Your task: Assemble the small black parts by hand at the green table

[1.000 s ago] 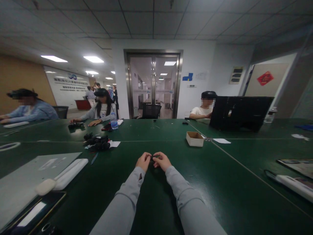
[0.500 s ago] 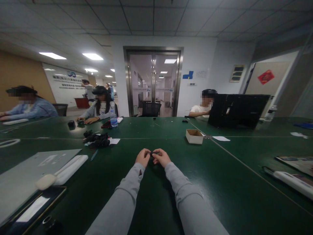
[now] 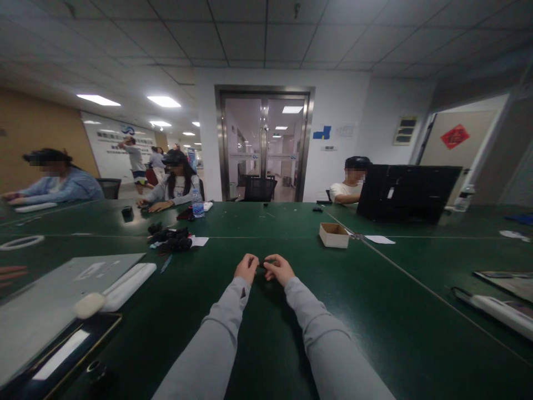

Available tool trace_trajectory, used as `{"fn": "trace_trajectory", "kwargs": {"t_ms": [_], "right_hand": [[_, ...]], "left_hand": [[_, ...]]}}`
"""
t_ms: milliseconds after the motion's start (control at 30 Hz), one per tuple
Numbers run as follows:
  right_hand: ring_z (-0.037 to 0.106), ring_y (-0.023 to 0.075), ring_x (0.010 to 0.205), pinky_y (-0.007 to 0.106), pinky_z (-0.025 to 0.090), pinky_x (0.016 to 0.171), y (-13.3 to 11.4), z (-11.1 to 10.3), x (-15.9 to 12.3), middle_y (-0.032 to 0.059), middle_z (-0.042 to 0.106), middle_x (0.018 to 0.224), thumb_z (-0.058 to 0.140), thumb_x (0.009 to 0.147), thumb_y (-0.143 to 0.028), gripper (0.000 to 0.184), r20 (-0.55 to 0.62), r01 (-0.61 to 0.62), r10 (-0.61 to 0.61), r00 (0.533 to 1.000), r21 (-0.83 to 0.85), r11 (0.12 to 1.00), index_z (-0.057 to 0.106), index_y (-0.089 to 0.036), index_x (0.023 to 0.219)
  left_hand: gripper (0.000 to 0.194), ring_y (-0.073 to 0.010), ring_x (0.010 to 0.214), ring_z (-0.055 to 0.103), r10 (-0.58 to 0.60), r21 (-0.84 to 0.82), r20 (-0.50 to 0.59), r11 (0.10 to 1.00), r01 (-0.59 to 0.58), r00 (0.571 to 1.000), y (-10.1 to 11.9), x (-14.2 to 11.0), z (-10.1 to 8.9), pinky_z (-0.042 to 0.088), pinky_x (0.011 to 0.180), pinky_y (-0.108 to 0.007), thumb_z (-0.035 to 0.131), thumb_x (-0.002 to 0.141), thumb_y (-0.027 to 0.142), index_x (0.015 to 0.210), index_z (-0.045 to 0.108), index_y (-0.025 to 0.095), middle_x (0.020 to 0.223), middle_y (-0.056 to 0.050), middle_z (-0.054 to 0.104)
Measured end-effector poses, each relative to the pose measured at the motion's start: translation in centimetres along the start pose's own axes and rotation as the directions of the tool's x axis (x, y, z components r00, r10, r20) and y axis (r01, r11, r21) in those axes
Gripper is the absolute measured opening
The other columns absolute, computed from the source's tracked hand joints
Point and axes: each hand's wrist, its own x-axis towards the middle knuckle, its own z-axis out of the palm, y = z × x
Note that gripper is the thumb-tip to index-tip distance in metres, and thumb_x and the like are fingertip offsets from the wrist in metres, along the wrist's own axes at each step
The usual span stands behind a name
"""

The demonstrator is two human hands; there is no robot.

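Over the green table (image 3: 233, 355) my left hand (image 3: 247, 269) and my right hand (image 3: 280, 269) face each other, a small gap between their fingertips. Both are closed in a pinch. A small black piece (image 3: 261, 265) shows between the fingertips, too small and dark for its kind to be made out. The fingers of both hands cover part of it. Beyond my right hand stands an open cardboard box (image 3: 334, 239).
Black gadgets (image 3: 171, 239) lie in a pile at the left, near a water bottle (image 3: 197, 204). Closer in are a grey panel (image 3: 58, 294) and a tablet-like device (image 3: 62, 355). A monitor (image 3: 408, 191) stands at the right. Co-workers sit across; another person's hand (image 3: 12, 272) enters at left.
My fingertips have moved slightly apart, and less of the black piece shows. The whole view has shifted a little. Another person's hand has come in at the left edge.
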Motion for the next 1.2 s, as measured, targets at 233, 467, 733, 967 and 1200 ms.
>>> {"fn": "trace_trajectory", "kwargs": {"t_ms": [233,467,733,967,1200], "right_hand": [[0.053,0.0089,0.038,0.021,0.045,0.038,0.01,-0.12,-0.02,-0.0070,0.051,0.049,0.067,0.058,-0.028,0.033,0.015,0.007,-0.007,1.000,-0.007,1.000,0.048,-0.016,0.083],[0.053,0.0086,0.038,0.021,0.046,0.039,-0.06,-0.01,-0.11,-0.0070,0.052,0.048,0.067,0.058,-0.028,0.034,0.036,0.014,-0.014,0.999,-0.005,1.000,0.047,-0.016,0.084],[0.053,0.0088,0.039,0.021,0.045,0.039,-0.05,-0.07,-0.06,-0.0071,0.052,0.049,0.067,0.058,-0.027,0.034,0.050,0.015,-0.014,0.999,-0.015,1.000,0.048,-0.016,0.083],[0.052,0.0084,0.037,0.021,0.045,0.038,-0.05,0.01,-0.01,-0.0071,0.052,0.048,0.068,0.056,-0.028,0.035,0.046,0.009,-0.009,0.999,0.000,1.000,0.048,-0.015,0.083],[0.052,0.0088,0.037,0.021,0.045,0.038,-0.01,-0.03,0.01,-0.0075,0.051,0.047,0.068,0.058,-0.026,0.033,0.051,0.003,-0.003,0.999,0.001,1.000,0.048,-0.016,0.082]], "left_hand": [[0.011,-0.0101,0.067,0.053,0.028,0.028,-0.009,0.999,-0.028,1.000,0.30,-0.17,-0.13,0.041,0.067,-0.022,0.046,0.071,0.022,0.079,0.052,0.020,0.073,0.001,0.057],[0.015,-0.0101,0.066,0.052,0.024,0.084,0.026,0.996,-0.026,0.999,0.23,-0.19,-0.21,0.040,0.064,-0.021,0.044,0.073,0.023,0.083,0.054,0.021,0.070,0.002,0.056],[0.017,-0.0102,0.064,0.052,0.032,0.091,0.050,0.995,-0.037,0.998,-0.22,-0.02,-0.05,0.040,0.064,-0.022,0.041,0.075,0.025,0.086,0.054,0.021,0.069,0.002,0.056],[0.017,-0.0099,0.070,0.052,0.058,0.074,0.058,0.995,-0.062,0.997,-0.31,0.10,-0.01,0.040,0.069,-0.022,0.041,0.076,0.025,0.085,0.054,0.020,0.077,0.002,0.058],[0.020,-0.0098,0.059,0.049,0.028,0.081,0.064,0.996,-0.033,0.998,0.04,-0.09,-0.09,0.039,0.063,-0.022,0.037,0.078,0.027,0.086,0.054,0.021,0.066,0.003,0.054]]}}
